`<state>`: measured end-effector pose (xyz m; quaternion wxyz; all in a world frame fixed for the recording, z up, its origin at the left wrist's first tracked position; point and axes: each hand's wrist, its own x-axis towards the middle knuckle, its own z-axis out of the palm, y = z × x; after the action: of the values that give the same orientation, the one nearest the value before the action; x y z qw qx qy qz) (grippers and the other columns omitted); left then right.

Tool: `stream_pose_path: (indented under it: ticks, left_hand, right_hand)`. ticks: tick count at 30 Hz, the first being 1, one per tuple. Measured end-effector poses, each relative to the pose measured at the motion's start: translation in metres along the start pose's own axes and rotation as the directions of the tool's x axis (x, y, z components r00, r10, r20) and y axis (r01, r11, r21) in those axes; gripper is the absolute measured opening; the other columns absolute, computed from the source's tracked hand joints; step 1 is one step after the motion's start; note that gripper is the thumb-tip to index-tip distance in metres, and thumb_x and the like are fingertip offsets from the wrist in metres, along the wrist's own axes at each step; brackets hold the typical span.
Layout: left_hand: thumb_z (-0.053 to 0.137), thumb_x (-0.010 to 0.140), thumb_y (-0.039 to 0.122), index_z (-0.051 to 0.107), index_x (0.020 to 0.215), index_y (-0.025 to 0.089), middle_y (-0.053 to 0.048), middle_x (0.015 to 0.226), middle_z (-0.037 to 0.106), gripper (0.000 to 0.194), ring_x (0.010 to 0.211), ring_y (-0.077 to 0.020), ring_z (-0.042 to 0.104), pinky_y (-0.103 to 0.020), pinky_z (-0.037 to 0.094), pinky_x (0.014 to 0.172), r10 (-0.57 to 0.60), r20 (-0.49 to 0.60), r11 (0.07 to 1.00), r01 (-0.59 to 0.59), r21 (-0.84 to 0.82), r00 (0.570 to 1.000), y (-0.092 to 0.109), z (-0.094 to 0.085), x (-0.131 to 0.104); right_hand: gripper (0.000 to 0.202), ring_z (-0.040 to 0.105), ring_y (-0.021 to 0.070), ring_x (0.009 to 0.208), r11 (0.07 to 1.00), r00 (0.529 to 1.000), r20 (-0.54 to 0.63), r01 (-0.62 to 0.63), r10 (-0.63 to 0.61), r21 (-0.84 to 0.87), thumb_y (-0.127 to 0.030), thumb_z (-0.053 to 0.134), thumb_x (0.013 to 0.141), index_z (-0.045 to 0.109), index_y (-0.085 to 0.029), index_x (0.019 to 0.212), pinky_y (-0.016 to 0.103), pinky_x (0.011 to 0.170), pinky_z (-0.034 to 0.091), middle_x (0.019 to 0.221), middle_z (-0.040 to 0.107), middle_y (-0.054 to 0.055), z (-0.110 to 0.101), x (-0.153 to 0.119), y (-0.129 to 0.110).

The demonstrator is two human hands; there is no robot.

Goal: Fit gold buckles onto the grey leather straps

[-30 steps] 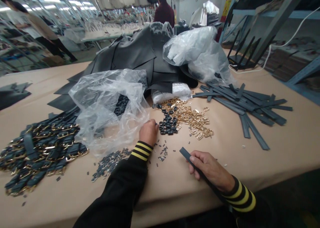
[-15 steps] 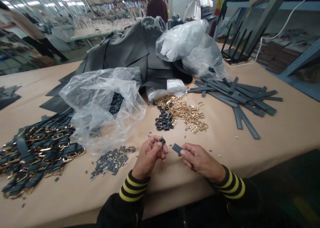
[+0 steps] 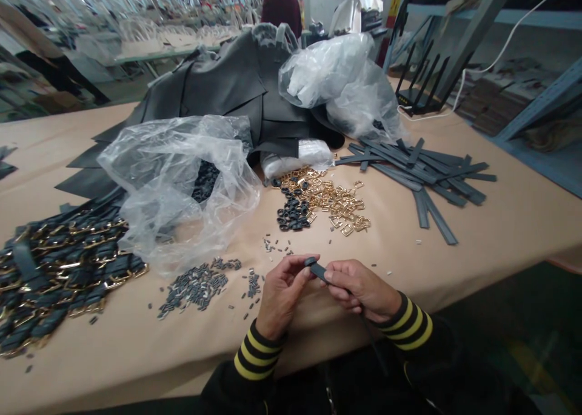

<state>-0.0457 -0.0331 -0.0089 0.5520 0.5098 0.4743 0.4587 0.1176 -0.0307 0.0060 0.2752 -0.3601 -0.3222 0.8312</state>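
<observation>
Head view: black sleeves with yellow-striped cuffs point(image 3: 259, 355) are reaching over the near edge of the tan worktop point(image 3: 454, 269). The person's right hand point(image 3: 357, 286) is gripping a dark strip point(image 3: 321, 272) in closed fingers, and the strip's tail is hanging below. The left hand point(image 3: 284, 293) is pinching a dark loop point(image 3: 310, 261) between thumb and fingers, right at the strip's front end; whether the end is passing through the loop, one cannot tell. Just left of the hands, small dark pieces point(image 3: 193, 289) are lying in a loose heap, and beyond them straps with gold frames point(image 3: 68, 275) are piling up. Past the hands, more dark loops point(image 3: 293, 213) are sitting against gold buckles point(image 3: 341, 202). Clear plastic point(image 3: 182, 190) is spreading to their left, spare strips point(image 3: 422, 166) to their right. Farther back, grey sheets point(image 3: 222, 87) are heaping beside a stuffed clear bag point(image 3: 331, 69); a person in dark red point(image 3: 280, 8) is standing beyond.
</observation>
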Motion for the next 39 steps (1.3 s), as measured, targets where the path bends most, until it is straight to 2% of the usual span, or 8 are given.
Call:
stream_pose_path:
  ticks: [3, 7, 12, 20, 25, 29, 36, 39]
  left_hand:
    - [0.055, 0.077, 0.018, 0.058, 0.096, 0.015, -0.008, 0.100, 0.064, 0.019, 0.091, -0.0163, 0.061, -0.030, 0.050, 0.083, 0.173, -0.047, 0.971, -0.163, 0.175, 0.984, -0.001, 0.006, -0.003]
    - [0.053, 0.077, 0.014, 0.054, 0.105, 0.016, -0.010, 0.108, 0.061, 0.028, 0.096, -0.0176, 0.060, -0.030, 0.051, 0.082, 0.420, 0.003, 0.830, -0.385, 0.404, 0.907, -0.005, 0.012, -0.006]
    - [0.055, 0.076, 0.012, 0.058, 0.094, 0.016, -0.008, 0.097, 0.066, 0.018, 0.089, -0.0168, 0.062, -0.030, 0.053, 0.078, 0.533, -0.033, 0.724, -0.435, 0.535, 0.846, -0.007, 0.014, -0.006]
    - [0.051, 0.080, 0.016, 0.057, 0.100, 0.019, -0.006, 0.097, 0.066, 0.021, 0.084, -0.0157, 0.063, -0.029, 0.051, 0.078, 0.436, -0.144, 0.797, -0.307, 0.520, 0.888, -0.017, 0.026, -0.015]
    - [0.047, 0.082, 0.019, 0.057, 0.100, 0.021, -0.005, 0.102, 0.065, 0.022, 0.089, -0.0175, 0.061, -0.031, 0.048, 0.082, 0.340, -0.173, 0.861, -0.232, 0.453, 0.924, -0.019, 0.027, -0.022]
    - [0.049, 0.080, 0.020, 0.060, 0.088, 0.021, -0.003, 0.082, 0.066, 0.013, 0.076, -0.0151, 0.062, -0.026, 0.049, 0.073, 0.294, -0.128, 0.884, -0.219, 0.412, 0.947, -0.017, 0.024, -0.019]
    - [0.051, 0.079, 0.027, 0.052, 0.086, 0.017, -0.004, 0.089, 0.059, 0.012, 0.079, -0.0144, 0.058, -0.026, 0.048, 0.069, -0.013, -0.148, 0.996, 0.025, 0.081, 0.989, -0.012, 0.025, -0.012]
    - [0.054, 0.077, 0.028, 0.052, 0.079, 0.016, 0.000, 0.073, 0.054, 0.012, 0.065, -0.0114, 0.053, -0.022, 0.044, 0.060, -0.048, -0.122, 0.980, 0.070, 0.184, 0.991, -0.008, 0.022, -0.012]
  right_hand:
    - [0.020, 0.018, -0.0003, 0.031, 0.999, 0.999, -0.036, 0.003, -0.002, 0.032, -0.035, 0.053, 0.079, 0.049, -0.015, 0.075, 0.011, 0.029, 0.013, 0.045, 0.035, -0.011, 0.001, -0.002, 0.000]
    - [0.020, 0.017, 0.0000, 0.031, 0.995, 0.991, -0.111, 0.078, -0.072, 0.056, -0.036, 0.051, 0.080, 0.047, -0.016, 0.075, 0.012, 0.030, 0.014, 0.045, 0.033, -0.011, 0.005, -0.005, 0.003]
    - [0.021, 0.022, 0.0017, 0.030, 0.974, 0.976, -0.168, 0.107, -0.142, -0.201, -0.036, 0.047, 0.081, 0.048, -0.016, 0.074, 0.014, 0.029, 0.015, 0.043, 0.035, -0.010, 0.006, -0.007, 0.003]
    - [0.023, 0.029, 0.0051, 0.038, 0.819, 0.914, -0.198, 0.201, -0.354, -0.537, -0.032, 0.040, 0.085, 0.045, -0.017, 0.068, 0.018, 0.040, 0.026, 0.045, 0.036, -0.008, 0.005, -0.003, 0.007]
    - [0.019, 0.043, 0.0101, 0.053, 0.568, 0.887, -0.098, 0.200, -0.451, -0.799, -0.025, 0.039, 0.085, 0.048, -0.017, 0.072, 0.022, 0.054, 0.033, 0.056, 0.045, -0.003, 0.002, -0.004, 0.004]
    - [0.016, 0.045, 0.0115, 0.057, 0.427, 0.898, -0.039, 0.170, -0.438, -0.888, -0.021, 0.040, 0.084, 0.048, -0.018, 0.071, 0.024, 0.055, 0.031, 0.061, 0.049, -0.001, -0.002, -0.007, 0.005]
    - [0.016, 0.045, 0.0118, 0.052, 0.475, 0.898, -0.069, 0.163, -0.434, -0.865, -0.026, 0.034, 0.088, 0.047, -0.017, 0.082, 0.023, 0.053, 0.033, 0.057, 0.048, -0.002, 0.000, -0.005, 0.011]
    - [0.025, 0.051, 0.0143, 0.058, 0.503, 0.890, -0.116, 0.138, -0.442, -0.853, -0.030, 0.033, 0.089, 0.041, -0.015, 0.106, 0.025, 0.058, 0.036, 0.063, 0.054, 0.000, -0.001, -0.004, 0.012]
